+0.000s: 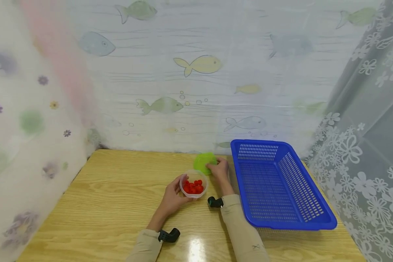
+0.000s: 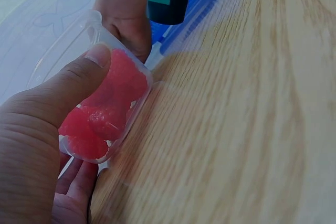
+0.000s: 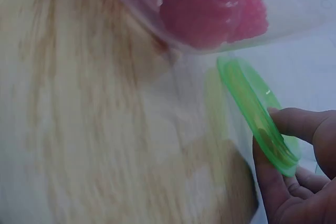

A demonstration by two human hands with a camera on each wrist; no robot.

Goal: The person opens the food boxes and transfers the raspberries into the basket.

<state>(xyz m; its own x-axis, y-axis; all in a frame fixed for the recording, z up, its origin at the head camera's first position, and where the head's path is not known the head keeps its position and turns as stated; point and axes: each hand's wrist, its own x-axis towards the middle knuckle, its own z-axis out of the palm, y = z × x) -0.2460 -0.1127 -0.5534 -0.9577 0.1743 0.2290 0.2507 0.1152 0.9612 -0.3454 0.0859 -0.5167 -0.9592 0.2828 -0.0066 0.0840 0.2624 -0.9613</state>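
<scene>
Left hand (image 1: pixel 171 199): I am gripping a clear tub (image 1: pixel 196 195), thumb on one side, fingers round the other. Inside, red berries (image 1: pixel 193 188) are lying in a heap; the top is standing uncovered. Right hand (image 1: pixel 220 170): I am pinching a green lid (image 1: pixel 203 162) between thumb and fingers, holding it tilted, apart from the tub and just beyond it. Black wrist devices (image 1: pixel 170 235), two: one is sitting on each wrist. Blue basket (image 1: pixel 291 225): standing close beside my right forearm, which is lying between it and the tub. Wooden table (image 1: pixel 108 203): spreading beneath. Fish-printed cloth (image 1: pixel 198 83): hanging just behind the lid. Lace curtain (image 1: pixel 373 196): hanging beyond the basket, right.
</scene>
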